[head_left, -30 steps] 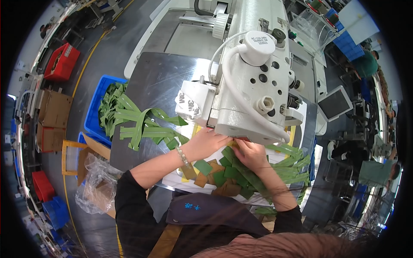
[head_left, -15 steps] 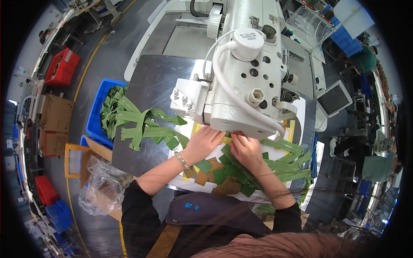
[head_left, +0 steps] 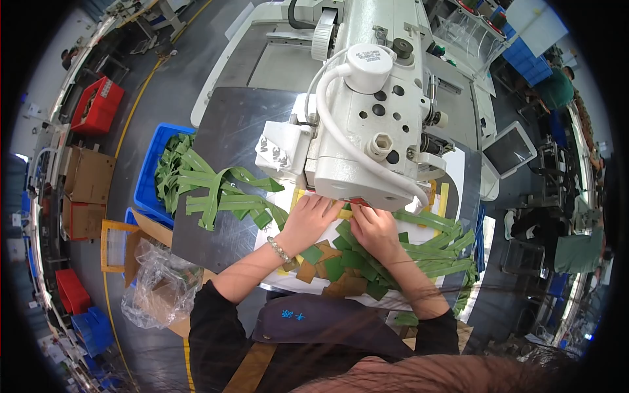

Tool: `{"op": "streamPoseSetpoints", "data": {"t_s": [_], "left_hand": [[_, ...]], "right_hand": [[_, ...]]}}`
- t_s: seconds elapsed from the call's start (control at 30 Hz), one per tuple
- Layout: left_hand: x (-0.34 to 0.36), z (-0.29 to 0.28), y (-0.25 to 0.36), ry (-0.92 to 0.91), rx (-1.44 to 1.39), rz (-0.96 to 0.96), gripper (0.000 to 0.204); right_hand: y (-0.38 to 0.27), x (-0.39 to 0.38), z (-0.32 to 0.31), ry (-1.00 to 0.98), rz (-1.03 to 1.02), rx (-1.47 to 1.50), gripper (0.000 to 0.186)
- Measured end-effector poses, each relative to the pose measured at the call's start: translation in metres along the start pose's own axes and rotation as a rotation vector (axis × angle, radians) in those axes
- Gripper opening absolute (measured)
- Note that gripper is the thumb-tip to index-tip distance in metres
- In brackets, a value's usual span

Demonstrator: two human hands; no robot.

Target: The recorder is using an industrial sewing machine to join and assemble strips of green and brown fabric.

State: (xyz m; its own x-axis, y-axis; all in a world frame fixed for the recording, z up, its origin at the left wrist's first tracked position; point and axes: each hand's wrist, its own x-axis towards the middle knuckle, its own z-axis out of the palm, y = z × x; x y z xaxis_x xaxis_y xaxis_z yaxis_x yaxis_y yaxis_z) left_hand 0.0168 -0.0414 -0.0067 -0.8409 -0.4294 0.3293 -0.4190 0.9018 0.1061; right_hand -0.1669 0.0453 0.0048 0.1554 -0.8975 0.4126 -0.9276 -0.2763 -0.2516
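A large white sewing machine [head_left: 357,167] stands before me, its head hiding the stitching spot. My left hand [head_left: 306,224], a beaded bracelet at its wrist, lies palm down with fingers stretched toward the head; the fingertips are partly hidden. Close beside it, my right hand [head_left: 375,230] has bent, closed fingers at a green zipper tape [head_left: 359,247] that runs back toward me under the wrist. What is between its fingertips is mostly covered. Around both hands lie green fabric squares [head_left: 333,268] and brown fabric squares [head_left: 345,285]. More green zipper tapes [head_left: 432,254] spread to the right.
Left of the machine, a blue bin [head_left: 145,171] overflows with green zipper tapes [head_left: 208,187], some draped over the metal table [head_left: 223,124]. A cardboard box with clear plastic [head_left: 157,288] stands below it. A screen [head_left: 510,152] is at the right. Other people sit farther right.
Both hands hold nearly the same place under the machine head. The whole view has shifted slightly; the tapes and squares lie as before.
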Motion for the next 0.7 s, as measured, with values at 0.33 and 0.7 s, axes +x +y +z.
{"op": "streamPoseSetpoints", "data": {"t_s": [0.33, 0.7], "left_hand": [[0.000, -0.002, 0.003, -0.033, 0.093, -0.015, 0.037], [0.003, 0.008, -0.001, 0.010, 0.144, 0.008, 0.033]], "right_hand": [[0.000, 0.001, 0.000, 0.029, -0.004, 0.019, 0.027], [0.005, 0.002, 0.005, 0.053, 0.007, 0.019, 0.020]]}}
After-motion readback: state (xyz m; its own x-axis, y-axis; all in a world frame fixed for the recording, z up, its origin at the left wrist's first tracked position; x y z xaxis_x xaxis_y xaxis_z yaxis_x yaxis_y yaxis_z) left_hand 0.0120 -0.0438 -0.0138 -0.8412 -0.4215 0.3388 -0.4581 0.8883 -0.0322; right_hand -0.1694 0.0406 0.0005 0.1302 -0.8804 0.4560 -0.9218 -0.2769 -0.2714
